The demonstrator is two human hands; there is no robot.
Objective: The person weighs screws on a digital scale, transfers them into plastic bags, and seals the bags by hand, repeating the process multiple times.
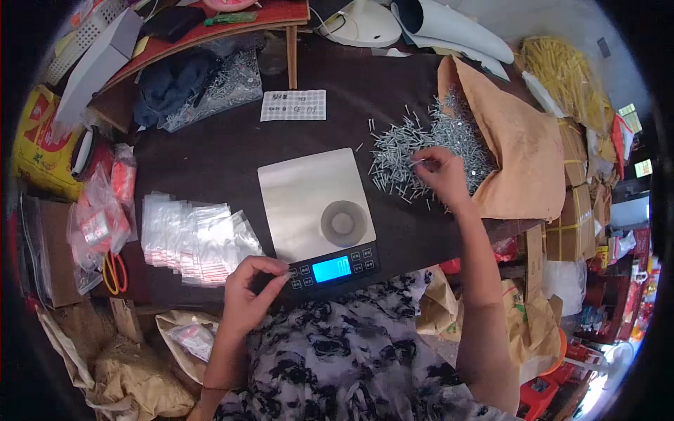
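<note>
My right hand (444, 177) is at the left part of a pile of small silver screws (400, 151), its thumb and fingers pinched on a few of them. The pile spills from the mouth of a brown paper bag (523, 161) lying on its side. A digital scale (302, 203) stands in front of me, its blue display (331, 269) lit and reading what looks like 0.0. On its plate sits a small round grey cup (343, 223). My left hand (254, 291) rests by the scale's lower left corner, thumb and forefinger brought together; whatever is between them is hidden.
Small clear zip bags (200, 238) lie overlapped left of the scale. Behind it is a handwritten label sheet (293, 105). A clear bag of screws (225, 88) sits beneath a red shelf (246, 22). Orange-handled scissors (114, 272) are at the left edge, cartons (577, 210) at right.
</note>
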